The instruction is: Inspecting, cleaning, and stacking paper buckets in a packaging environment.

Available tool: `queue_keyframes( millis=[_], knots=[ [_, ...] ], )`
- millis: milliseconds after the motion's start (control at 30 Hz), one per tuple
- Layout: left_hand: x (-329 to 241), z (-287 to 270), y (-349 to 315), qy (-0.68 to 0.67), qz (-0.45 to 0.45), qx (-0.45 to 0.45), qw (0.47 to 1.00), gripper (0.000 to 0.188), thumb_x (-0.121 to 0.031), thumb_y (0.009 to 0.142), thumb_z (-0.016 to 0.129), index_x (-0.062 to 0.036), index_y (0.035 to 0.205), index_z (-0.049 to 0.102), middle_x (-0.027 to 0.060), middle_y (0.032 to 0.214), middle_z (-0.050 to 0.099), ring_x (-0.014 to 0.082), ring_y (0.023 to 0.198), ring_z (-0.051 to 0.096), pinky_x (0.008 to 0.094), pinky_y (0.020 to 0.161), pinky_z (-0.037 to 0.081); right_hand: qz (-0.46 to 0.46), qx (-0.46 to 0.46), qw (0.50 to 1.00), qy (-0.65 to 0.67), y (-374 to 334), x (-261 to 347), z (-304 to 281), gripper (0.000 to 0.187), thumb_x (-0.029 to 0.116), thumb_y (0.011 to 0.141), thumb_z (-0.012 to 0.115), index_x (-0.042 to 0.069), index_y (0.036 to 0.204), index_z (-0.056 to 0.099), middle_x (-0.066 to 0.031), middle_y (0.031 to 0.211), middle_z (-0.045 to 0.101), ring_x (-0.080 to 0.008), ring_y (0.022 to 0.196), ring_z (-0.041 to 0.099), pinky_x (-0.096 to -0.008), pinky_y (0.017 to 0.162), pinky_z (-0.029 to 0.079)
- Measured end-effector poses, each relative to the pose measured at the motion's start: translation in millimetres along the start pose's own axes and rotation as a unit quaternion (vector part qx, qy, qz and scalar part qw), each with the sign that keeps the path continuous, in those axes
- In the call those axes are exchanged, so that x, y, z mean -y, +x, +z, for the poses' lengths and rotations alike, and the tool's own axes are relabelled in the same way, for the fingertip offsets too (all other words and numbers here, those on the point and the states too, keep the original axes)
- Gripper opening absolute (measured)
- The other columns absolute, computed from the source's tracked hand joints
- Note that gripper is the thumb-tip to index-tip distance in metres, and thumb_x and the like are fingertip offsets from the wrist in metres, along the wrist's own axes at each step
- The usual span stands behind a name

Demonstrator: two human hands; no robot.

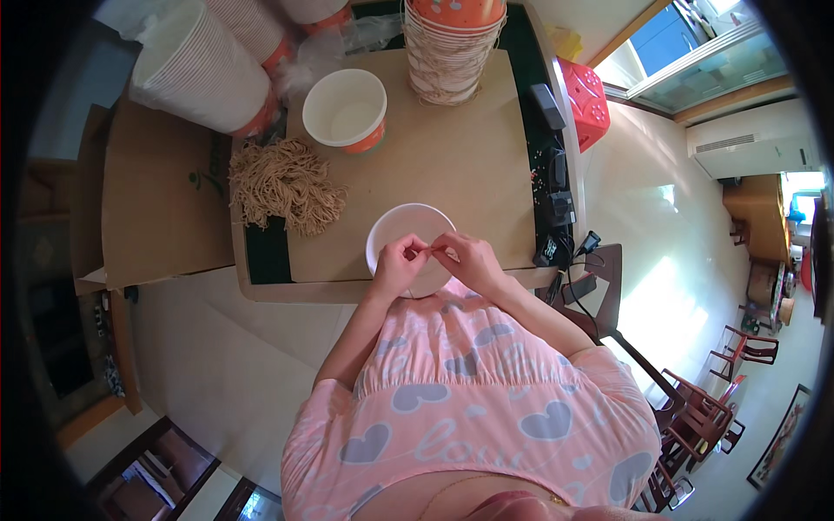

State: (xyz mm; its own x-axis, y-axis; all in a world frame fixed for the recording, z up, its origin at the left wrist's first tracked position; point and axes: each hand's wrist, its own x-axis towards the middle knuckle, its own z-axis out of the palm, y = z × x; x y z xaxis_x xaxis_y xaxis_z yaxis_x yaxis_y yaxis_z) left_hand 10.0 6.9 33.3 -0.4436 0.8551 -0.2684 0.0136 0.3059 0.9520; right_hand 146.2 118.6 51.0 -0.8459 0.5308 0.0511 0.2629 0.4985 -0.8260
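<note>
White tub [393,222] is seen, head view, just under the fingers [446,243]; left hand [400,264] and right hand [473,260] are pinched closed, contents too small to tell. Twine bundle [287,187] is piled forward-left of them.

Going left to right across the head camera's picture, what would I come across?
Cardboard box → tangled beige string → left hand → right hand → red stool → wooden chairs at the far right.

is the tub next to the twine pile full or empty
Empty: the tub beside the twine pile has no lid, and its bare inside shows through the mouth.
</note>
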Motion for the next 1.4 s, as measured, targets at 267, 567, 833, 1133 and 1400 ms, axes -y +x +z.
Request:
queue_keyframes(
  millis=[267,567,833,1133,1400],
  knots=[
    [-19.3,0.9,-13.3,-0.019,-0.021,0.067,0.997,0.009,-0.008,0.083,0.065,0.0009,0.084,0.063,0.0008,0.071,0.063,0.005,0.062,0.056,0.0224,0.057,0.045,0.0,-0.019,0.999,0.037,-7.6,1.3,-20.2,0.007,0.008,0.078,0.067,0.006,0.084,0.063,-0.0089,0.083,0.06,-0.0265,0.066,0.06,-0.0335,0.059,0.049],
    [-82.7,-1.9,-38.0,-0.122,-0.061,0.248,0.959,0.002,-0.002,0.083,0.063,0.0,0.082,0.062,-0.0018,0.078,0.06,0.0041,0.071,0.054,0.0198,0.065,0.044,0.0,-0.03,0.999,0.029,-19.7,-19.3,-16.3,0.007,0.009,0.079,0.067,0.006,0.084,0.064,-0.0086,0.085,0.059,-0.0245,0.065,0.061,-0.0319,0.058,0.05],
    [-74.4,7.8,-40.6,-0.111,-0.061,0.254,0.959,0.005,-0.004,0.084,0.063,0.001,0.083,0.063,0.0001,0.077,0.06,0.0044,0.069,0.053,0.0212,0.064,0.044,0.053,0.001,0.997,0.052,-16.3,-26.0,-11.4,0.022,0.009,0.078,0.068,0.007,0.098,0.06,-0.0095,0.084,0.06,-0.0248,0.068,0.062,-0.0324,0.06,0.051],
    [-72.7,6.1,-40.5,-0.158,-0.031,0.259,0.952,0.003,-0.002,0.084,0.062,0.0007,0.085,0.063,0.0029,0.085,0.062,0.0072,0.077,0.057,0.0208,0.069,0.045,0.121,0.081,0.988,0.048,-6.0,-10.5,2.7,0.045,0.005,0.077,0.063,0.009,0.119,0.047,-0.011,0.077,0.055,-0.0242,0.063,0.056,-0.0348,0.057,0.047],
    [-48.6,-45.7,-29.9,-0.578,-0.037,0.074,0.812,0.008,-0.014,0.089,0.06,-0.0064,0.087,0.058,0.0048,0.078,0.057,0.0101,0.062,0.048,0.0206,0.052,0.038,-0.015,0.087,0.994,-0.071,46.1,-28.8,-13.7,0.048,0.006,0.075,0.059,0.014,0.121,0.047,-0.0146,0.104,0.058,-0.0357,0.086,0.06,-0.0437,0.073,0.051]
  ],
)
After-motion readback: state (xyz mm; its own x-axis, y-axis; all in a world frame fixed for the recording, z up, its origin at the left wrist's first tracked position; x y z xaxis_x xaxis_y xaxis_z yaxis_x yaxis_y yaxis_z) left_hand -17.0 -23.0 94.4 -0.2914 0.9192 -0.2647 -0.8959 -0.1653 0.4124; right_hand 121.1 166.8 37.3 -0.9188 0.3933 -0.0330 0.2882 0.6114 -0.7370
